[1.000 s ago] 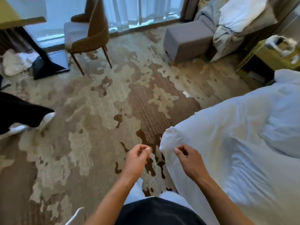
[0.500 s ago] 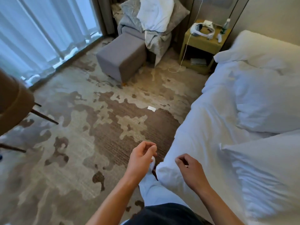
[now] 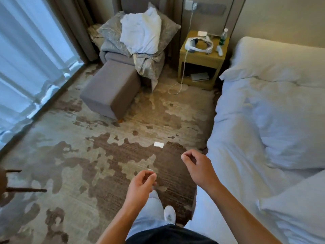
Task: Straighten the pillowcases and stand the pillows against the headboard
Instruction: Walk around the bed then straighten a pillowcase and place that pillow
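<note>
A white pillow [image 3: 274,62] lies flat at the head of the bed, below the beige headboard [image 3: 284,18]. A second white pillow [image 3: 292,131] lies further down on the rumpled white duvet [image 3: 233,155], and a third [image 3: 299,213] sits at the lower right edge. My left hand [image 3: 142,184] hangs over the carpet with its fingers loosely curled and nothing in them. My right hand [image 3: 197,166] is beside the bed's edge, also curled and holding nothing. Neither hand touches the bedding.
A yellow nightstand [image 3: 200,59] with a headset, bottle and trailing cable stands left of the bed. A grey ottoman [image 3: 110,90] and an armchair piled with cushions and linen [image 3: 140,34] sit by the curtains. A paper scrap [image 3: 158,144] lies on the carpet.
My view has swung from the room toward the head of the bed. My right hand has let go of the duvet corner, and both hands have lifted away from the bed's edge.
</note>
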Motion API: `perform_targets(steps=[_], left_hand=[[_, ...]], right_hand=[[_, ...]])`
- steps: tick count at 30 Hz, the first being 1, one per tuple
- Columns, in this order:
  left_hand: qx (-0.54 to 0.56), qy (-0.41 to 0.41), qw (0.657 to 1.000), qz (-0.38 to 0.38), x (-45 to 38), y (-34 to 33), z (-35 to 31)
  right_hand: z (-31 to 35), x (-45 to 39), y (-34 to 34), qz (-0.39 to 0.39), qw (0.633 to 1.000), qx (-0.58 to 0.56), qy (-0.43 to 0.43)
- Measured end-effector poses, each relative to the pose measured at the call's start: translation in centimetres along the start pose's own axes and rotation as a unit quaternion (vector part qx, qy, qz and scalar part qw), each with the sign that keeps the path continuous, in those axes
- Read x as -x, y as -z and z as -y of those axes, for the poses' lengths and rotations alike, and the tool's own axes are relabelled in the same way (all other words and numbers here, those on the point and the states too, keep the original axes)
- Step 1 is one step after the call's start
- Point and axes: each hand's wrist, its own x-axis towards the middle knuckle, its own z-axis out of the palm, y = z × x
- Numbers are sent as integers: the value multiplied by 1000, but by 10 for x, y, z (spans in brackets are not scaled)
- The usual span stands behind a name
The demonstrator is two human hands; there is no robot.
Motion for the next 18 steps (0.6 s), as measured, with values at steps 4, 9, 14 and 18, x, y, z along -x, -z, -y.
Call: perform_targets(steps=[4, 9, 14, 18], left_hand=[[-38, -26, 997, 65, -96, -26, -59], [-81, -63, 979, 174, -204, -82, -143], [-133, -92, 937, 311, -271, -151, -229], [-167, -111, 895, 398, -306, -215, -286]], right_hand=[[-2, -65, 28, -51, 997, -9, -51], [-18, -111, 72, -141, 977, -25, -158], [-33, -118, 112, -255, 923, -76, -277], [-48, -125, 135, -337, 867, -120, -347]])
